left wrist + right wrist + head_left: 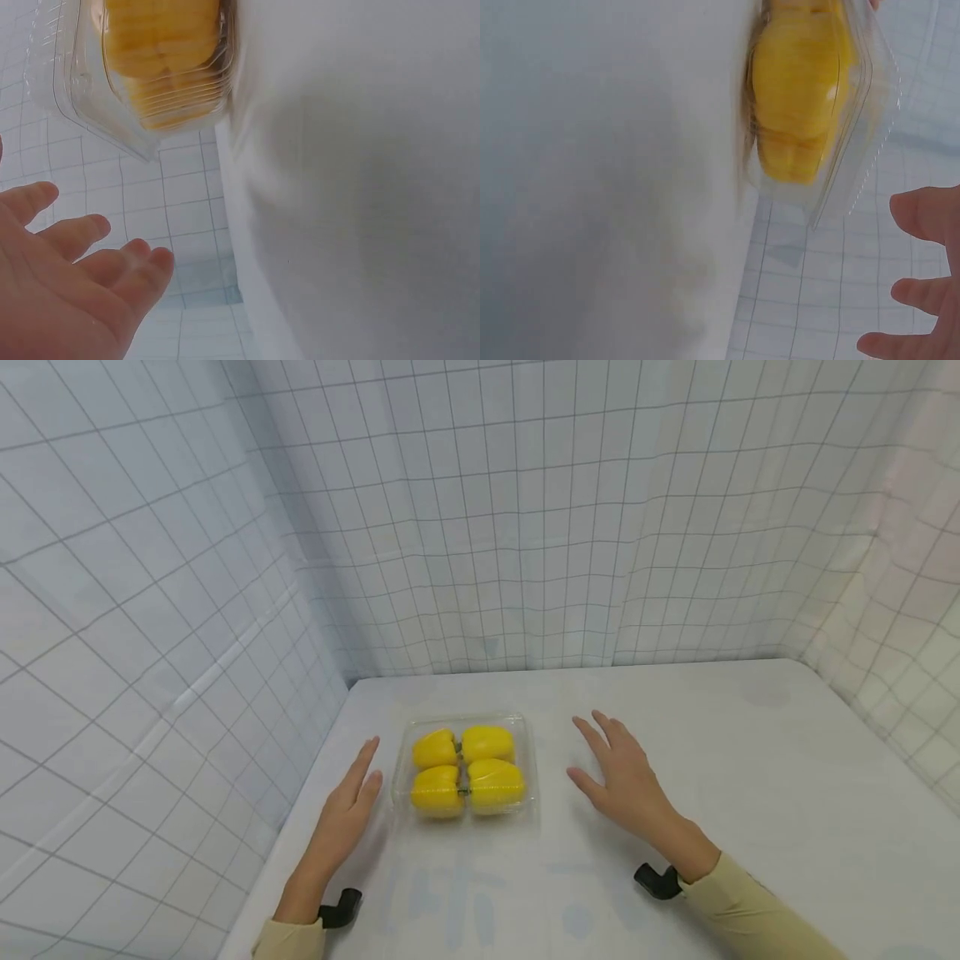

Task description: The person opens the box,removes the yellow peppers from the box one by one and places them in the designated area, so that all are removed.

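Observation:
A clear plastic clamshell box (401,777) rests on the white table, holding several yellow bell peppers (487,743) with green stems. My left hand (343,817) hovers left of the box, apart from it, fingers extended. To the box's right, my right hand (626,785) hangs over the table with spread fingers, a wider gap away. Neither hand touches anything. In the left wrist view, the box (75,90) stands beyond my left hand (82,277). The right wrist view shows the peppers (799,82) through the box wall, and the fingers of my right hand (922,277) at the edge.
White cloth with a dark grid (510,527) hangs behind the table (720,752) and along both sides. Each wrist carries a black mount, the left one (341,908) and the right one (658,882).

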The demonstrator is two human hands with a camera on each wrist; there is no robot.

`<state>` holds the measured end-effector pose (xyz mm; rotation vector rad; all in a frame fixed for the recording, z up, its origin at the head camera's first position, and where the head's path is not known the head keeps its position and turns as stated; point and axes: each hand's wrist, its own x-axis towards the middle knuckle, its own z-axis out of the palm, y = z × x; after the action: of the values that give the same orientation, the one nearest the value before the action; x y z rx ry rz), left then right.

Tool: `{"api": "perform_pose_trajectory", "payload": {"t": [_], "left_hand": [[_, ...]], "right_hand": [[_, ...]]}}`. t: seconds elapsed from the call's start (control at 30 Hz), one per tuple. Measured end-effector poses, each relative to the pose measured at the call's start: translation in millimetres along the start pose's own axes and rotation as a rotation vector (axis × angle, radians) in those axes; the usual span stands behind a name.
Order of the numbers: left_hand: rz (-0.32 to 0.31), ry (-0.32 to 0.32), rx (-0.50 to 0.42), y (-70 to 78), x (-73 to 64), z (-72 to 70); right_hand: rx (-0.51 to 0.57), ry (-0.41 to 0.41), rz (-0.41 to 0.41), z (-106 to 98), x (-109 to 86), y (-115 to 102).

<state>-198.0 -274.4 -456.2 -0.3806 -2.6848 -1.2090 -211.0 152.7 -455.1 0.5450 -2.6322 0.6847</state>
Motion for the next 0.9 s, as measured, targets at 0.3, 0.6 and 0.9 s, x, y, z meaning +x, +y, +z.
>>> {"api": "perform_pose_trajectory", "payload": {"t": [0.3,0.6,0.9], "left_hand": [[-0.006,-0.120,-0.042,3.6,-0.5,8.6],[-0.021,-0.172,-0.032,5.5,-2.0,15.2],[-0.019,-0.190,-0.033,4.9,-2.2,17.2]], "right_hand": [[0.213,-0.121,-0.037,21,1.8,-35],[0.270,-0.238,-0.046,38,-1.3,-48],[0.297,-0.245,-0.047,42,-2.5,-52]]}}
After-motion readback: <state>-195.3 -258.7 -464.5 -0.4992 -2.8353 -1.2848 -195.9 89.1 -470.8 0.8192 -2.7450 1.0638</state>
